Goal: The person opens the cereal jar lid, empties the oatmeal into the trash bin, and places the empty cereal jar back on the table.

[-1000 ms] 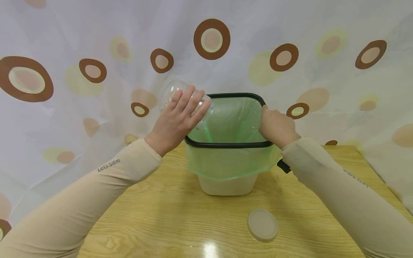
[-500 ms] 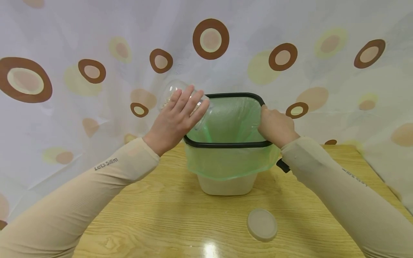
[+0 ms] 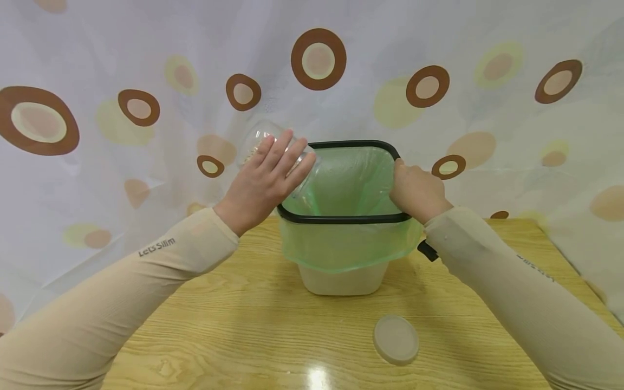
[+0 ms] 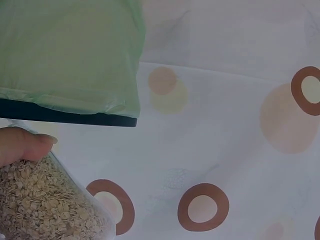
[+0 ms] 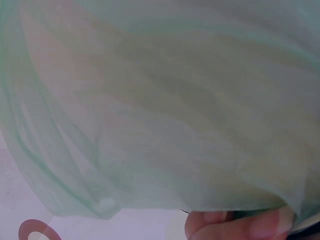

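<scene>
My left hand holds a clear jar, tilted, with its mouth end over the left side of a bin. Rolled oats lie inside the jar, and the left thumb presses on its side in the left wrist view. The bin has a white base, a black rim and a green bag folded over the outside. At the bin's right side my right hand grips the rim, and in the right wrist view its fingertips show under the bag's edge.
A round beige lid lies on the wooden table in front of the bin. Something black sticks out beside the bin under the right wrist. A curtain with brown rings hangs behind the table.
My left forearm and wrist have shifted slightly to the left, with the jar still tilted over the bin. My right hand stays at the rim.
</scene>
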Motion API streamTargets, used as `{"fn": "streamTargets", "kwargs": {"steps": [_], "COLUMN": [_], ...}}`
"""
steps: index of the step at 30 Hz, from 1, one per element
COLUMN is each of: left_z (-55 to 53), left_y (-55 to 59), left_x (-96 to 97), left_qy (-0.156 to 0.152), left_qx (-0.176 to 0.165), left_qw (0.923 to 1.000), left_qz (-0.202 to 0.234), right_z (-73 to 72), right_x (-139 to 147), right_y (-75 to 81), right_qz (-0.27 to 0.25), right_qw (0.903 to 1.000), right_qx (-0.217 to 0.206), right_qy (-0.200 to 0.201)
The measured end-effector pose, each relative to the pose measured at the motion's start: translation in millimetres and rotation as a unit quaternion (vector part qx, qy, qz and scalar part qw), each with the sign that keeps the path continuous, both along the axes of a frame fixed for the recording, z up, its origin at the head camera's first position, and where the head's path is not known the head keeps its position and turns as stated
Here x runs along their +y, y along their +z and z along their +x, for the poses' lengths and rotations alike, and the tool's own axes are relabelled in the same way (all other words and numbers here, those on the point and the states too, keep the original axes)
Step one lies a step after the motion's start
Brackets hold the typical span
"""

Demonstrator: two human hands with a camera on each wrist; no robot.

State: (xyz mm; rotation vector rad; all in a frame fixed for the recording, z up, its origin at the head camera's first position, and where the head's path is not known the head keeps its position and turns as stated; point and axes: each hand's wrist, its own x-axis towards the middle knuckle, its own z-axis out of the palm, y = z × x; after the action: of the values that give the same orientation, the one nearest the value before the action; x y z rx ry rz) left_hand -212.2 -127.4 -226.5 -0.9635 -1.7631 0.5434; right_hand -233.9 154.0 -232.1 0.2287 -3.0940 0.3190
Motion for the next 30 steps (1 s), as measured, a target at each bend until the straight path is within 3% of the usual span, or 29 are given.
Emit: {"fn": "streamTargets", "kwargs": {"steps": [15, 30], "left_z": [-1.2, -3.5], "left_y": [-1.4, 0.0], "left_x": [-1.0, 6.5], "left_qy": [-0.002, -0.009], "left_qx": [-0.019, 0.002], "left_qw": [0.9998, 0.9999], "left_qz": [0.005, 0.009], "right_z": [1.0, 0.7], "right_x": [-0.8, 0.6], "right_y": [0.1, 0.0], "right_qz": [0.0, -0.003], "right_qw": [1.0, 1.0], "right_qx": [-0.003, 0.001], "right_qy": [-0.002, -0.002]}}
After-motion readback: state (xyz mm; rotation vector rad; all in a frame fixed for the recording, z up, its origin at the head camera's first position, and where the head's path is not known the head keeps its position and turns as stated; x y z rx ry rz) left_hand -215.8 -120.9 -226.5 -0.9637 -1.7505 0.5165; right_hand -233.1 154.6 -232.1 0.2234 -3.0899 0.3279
